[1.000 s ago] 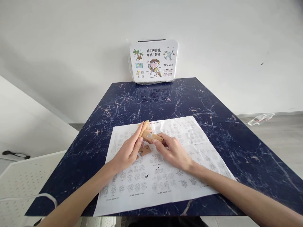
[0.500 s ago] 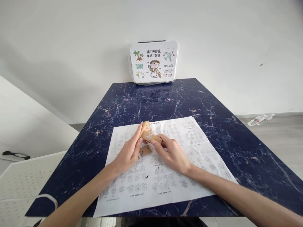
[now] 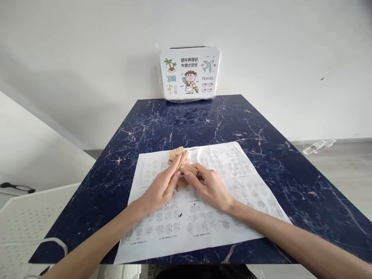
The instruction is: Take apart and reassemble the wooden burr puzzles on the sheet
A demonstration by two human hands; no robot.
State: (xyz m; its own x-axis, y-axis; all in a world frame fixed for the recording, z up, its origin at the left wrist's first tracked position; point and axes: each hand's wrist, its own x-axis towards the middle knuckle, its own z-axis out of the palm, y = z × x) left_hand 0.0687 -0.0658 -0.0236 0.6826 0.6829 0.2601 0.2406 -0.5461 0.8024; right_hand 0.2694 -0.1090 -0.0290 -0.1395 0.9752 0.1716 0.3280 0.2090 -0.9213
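Between my two hands are notched light-wood puzzle pieces. My left hand (image 3: pixel 162 186) is closed, its thumb and fingers pinching a slim wooden piece (image 3: pixel 183 159) that tilts up to the right. My right hand (image 3: pixel 209 188) grips the right end of another wooden piece (image 3: pixel 189 169) between thumb and fingers. The two pieces meet at my fingertips; whether they interlock I cannot tell. Beyond my left fingers lies a further wooden piece (image 3: pixel 178 149), with black marks on the wood. Below the hands another notched wooden piece (image 3: pixel 182 185) rests on the printed sheet (image 3: pixel 232 232), partly hidden.
The sheet with small assembly drawings lies on a dark blue marbled table (image 3: pixel 151 128). A white cartoon-printed case (image 3: pixel 190 73) in clear wrap stands at the back against the wall. A white perforated chair (image 3: pixel 26 221) and a cable (image 3: pixel 55 240) are at left; a clear bottle (image 3: pixel 319 147) lies at right.
The wooden piece in my left hand has turned from leaning up-left to slanting up-right. More wooden parts now show beyond my left fingers. My right hand has barely moved.
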